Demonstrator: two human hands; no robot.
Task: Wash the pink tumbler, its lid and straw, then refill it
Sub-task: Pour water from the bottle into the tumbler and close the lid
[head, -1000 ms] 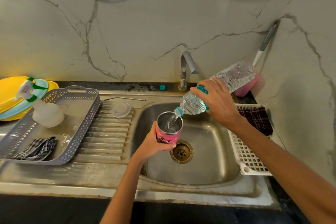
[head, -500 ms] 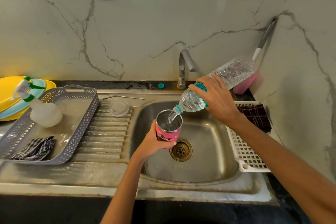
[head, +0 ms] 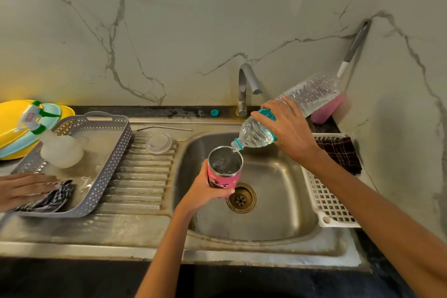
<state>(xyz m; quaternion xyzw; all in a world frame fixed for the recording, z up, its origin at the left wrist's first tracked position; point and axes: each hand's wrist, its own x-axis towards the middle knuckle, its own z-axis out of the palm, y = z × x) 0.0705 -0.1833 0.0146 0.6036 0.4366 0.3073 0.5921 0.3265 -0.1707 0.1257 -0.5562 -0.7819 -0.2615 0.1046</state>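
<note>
**Refill underway, not yet capped**

My left hand (head: 205, 192) keeps a closed grip round the tumbler (head: 225, 173) over the sink (head: 278, 203). My right hand (head: 287, 133) grips the tilted bottle (head: 256, 134), pouring. Lid (head: 159, 143) and straw (head: 164, 128) lie at ten o'clock. Washing looks done to me; capping remains.

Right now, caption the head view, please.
Right hand tips bottle into pink tumbler gripped by left hand over sink.
</note>
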